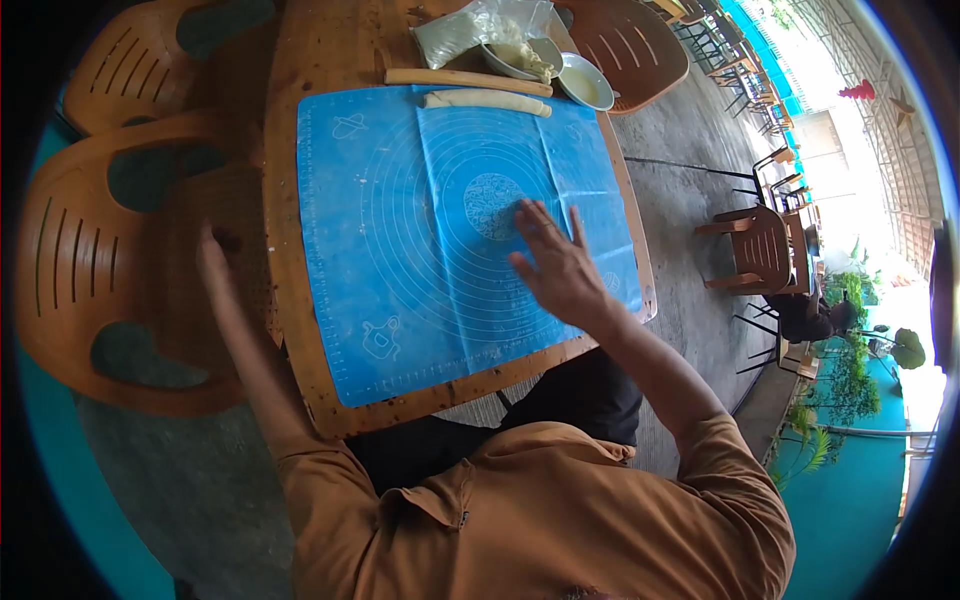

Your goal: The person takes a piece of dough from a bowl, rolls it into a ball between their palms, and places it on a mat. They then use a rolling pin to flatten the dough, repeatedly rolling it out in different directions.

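Observation:
My right hand (555, 262) is over the blue silicone baking mat (380, 290), its fingers outstretched and the thumb apart, fingertips at the printed circle in the middle. It holds nothing. Past the table's left edge, my left hand (213, 255) hangs low in front of an orange plastic chair (75, 255); its fingers are dark and hard to make out. A pale roll of dough (487, 101) lies across the far edge of the mat. Just beyond it is a wooden rolling pin (467, 80).
On the wooden table's (335, 40) far end are a plastic bag of white powder (478, 36), a bowl (545, 50) with dough scraps and a bowl of pale liquid (585, 85). Another chair (630, 50) stands behind. A person (805, 318) sits far right.

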Motion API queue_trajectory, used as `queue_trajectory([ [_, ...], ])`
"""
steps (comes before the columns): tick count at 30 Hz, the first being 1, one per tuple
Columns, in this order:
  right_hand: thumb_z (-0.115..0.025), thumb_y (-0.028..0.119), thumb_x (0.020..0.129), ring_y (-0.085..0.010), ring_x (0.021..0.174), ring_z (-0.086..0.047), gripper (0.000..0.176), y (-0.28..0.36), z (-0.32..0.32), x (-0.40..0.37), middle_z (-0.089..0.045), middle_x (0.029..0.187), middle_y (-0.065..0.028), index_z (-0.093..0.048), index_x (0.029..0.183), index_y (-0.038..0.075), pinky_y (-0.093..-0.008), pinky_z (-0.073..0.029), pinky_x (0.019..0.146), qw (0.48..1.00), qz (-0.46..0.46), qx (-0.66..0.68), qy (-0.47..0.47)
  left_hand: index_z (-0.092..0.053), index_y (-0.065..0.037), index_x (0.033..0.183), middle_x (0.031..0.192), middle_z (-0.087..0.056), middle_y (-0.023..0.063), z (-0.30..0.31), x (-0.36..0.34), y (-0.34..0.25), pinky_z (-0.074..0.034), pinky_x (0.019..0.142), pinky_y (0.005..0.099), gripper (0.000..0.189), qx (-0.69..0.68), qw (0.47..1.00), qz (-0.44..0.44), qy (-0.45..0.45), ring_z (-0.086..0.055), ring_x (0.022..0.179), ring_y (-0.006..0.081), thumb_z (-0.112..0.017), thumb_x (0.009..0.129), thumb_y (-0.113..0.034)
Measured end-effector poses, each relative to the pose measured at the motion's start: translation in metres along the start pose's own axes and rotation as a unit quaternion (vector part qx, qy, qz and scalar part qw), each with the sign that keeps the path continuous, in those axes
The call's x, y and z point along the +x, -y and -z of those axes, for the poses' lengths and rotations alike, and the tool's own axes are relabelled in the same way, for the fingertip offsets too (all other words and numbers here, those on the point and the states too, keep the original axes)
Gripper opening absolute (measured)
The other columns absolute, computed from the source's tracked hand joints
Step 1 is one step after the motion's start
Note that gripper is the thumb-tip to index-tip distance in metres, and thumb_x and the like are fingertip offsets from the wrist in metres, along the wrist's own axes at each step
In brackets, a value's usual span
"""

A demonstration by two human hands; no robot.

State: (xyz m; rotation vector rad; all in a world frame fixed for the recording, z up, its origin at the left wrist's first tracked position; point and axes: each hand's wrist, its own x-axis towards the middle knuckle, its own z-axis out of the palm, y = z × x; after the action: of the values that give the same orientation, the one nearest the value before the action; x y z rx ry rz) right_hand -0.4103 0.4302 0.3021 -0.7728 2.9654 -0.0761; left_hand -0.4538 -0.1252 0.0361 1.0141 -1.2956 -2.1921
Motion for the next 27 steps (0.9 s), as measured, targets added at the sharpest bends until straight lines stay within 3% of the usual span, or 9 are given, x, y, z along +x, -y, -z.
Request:
queue_trajectory([
  [4,-0.06,0.039,0.105,-0.0285,0.16,-0.025,0.065,0.025,0.003,-0.013,-0.035,0.167,-0.0178,-0.046,0.155,-0.001,-0.0638,-0.011,0.128,0.98,0.163,0.088,0.072,-0.064,-0.002,0.098,0.089,-0.061,0.0082,-0.002,-0.003,-0.002,-0.051,0.071,0.037,0.038,0.008,1.0,0.006,0.02,-0.06,0.077,0.0204,-0.059,0.107,-0.039],
  [6,-0.056,0.039,0.107,-0.0298,0.16,-0.025,0.064,0.009,0.018,-0.014,-0.035,0.168,-0.018,-0.044,0.156,0.0,-0.0639,-0.01,0.128,0.988,0.106,0.024,0.111,-0.064,-0.002,0.099,0.089,-0.061,0.0079,0.0,-0.008,-0.01,-0.051,0.071,0.0366,0.037,0.014,1.0,0.004,-0.007,-0.06,0.077,0.0202,-0.058,0.107,-0.038],
  [8,-0.047,0.04,0.111,-0.0299,0.159,-0.026,0.059,-0.021,-0.013,-0.013,-0.034,0.169,-0.0144,-0.044,0.158,0.005,-0.0619,-0.01,0.129,0.999,-0.032,0.028,-0.003,-0.064,-0.002,0.1,0.088,-0.06,0.0076,-0.004,-0.019,-0.017,-0.051,0.071,0.0361,0.036,0.022,0.999,0.001,-0.03,-0.059,0.077,0.02,-0.058,0.107,-0.037],
  [11,-0.047,0.038,0.111,-0.0316,0.157,-0.031,0.055,0.017,0.004,-0.022,-0.039,0.167,-0.0147,-0.05,0.154,0.004,-0.0618,-0.01,0.129,0.999,0.008,0.03,0.019,-0.063,-0.002,0.098,0.087,-0.059,0.0074,-0.017,-0.034,-0.026,-0.05,0.072,0.0352,0.035,0.002,0.999,0.006,-0.031,-0.058,0.077,0.0196,-0.058,0.108,-0.036],
  [13,-0.048,0.036,0.111,-0.0326,0.154,-0.037,0.051,0.041,0.019,-0.035,-0.045,0.163,-0.0156,-0.056,0.149,0.004,-0.0623,-0.011,0.128,0.95,0.263,0.129,0.11,-0.063,-0.002,0.098,0.085,-0.058,0.0069,-0.022,-0.038,-0.026,-0.05,0.071,0.0356,0.034,0.012,1.0,-0.008,-0.012,-0.058,0.076,0.0194,-0.058,0.108,-0.035],
  [14,-0.048,0.036,0.111,-0.0326,0.154,-0.037,0.051,0.036,0.017,-0.034,-0.045,0.163,-0.0156,-0.056,0.149,0.004,-0.0623,-0.011,0.128,0.949,0.263,0.134,0.114,-0.063,-0.002,0.098,0.085,-0.058,0.0069,-0.021,-0.038,-0.027,-0.05,0.071,0.0356,0.034,0.017,1.0,-0.006,-0.015,-0.058,0.076,0.0194,-0.058,0.108,-0.035],
  [17,-0.061,0.036,0.104,-0.0307,0.153,-0.04,0.05,-0.005,-0.002,-0.013,-0.049,0.159,-0.017,-0.06,0.145,0.007,-0.0638,-0.013,0.128,0.998,0.009,0.043,-0.047,-0.063,-0.002,0.099,0.085,-0.059,0.0071,-0.017,-0.037,-0.028,-0.051,0.07,0.0367,0.034,0.001,1.0,-0.001,-0.023,-0.058,0.076,0.0197,-0.058,0.108,-0.034],
  [24,-0.067,0.033,0.099,-0.0244,0.154,-0.039,0.053,0.018,0.008,-0.066,-0.047,0.161,-0.0128,-0.06,0.145,0.007,-0.0645,-0.013,0.128,0.967,0.225,0.095,0.079,-0.061,-0.003,0.098,0.086,-0.058,0.0074,-0.004,-0.008,-0.019,-0.051,0.07,0.0367,0.032,-0.024,1.0,0.009,0.005,-0.058,0.076,0.0204,-0.059,0.108,-0.034],
  [27,-0.067,0.034,0.1,-0.0222,0.154,-0.04,0.047,-0.003,-0.004,-0.051,-0.052,0.158,-0.0133,-0.067,0.137,0.005,-0.0632,-0.015,0.128,0.999,0.036,0.034,-0.013,-0.06,-0.003,0.097,0.086,-0.057,0.0073,-0.003,-0.007,-0.016,-0.051,0.071,0.0366,0.032,-0.033,0.999,0.018,0.015,-0.058,0.078,0.0207,-0.059,0.108,-0.033],
])
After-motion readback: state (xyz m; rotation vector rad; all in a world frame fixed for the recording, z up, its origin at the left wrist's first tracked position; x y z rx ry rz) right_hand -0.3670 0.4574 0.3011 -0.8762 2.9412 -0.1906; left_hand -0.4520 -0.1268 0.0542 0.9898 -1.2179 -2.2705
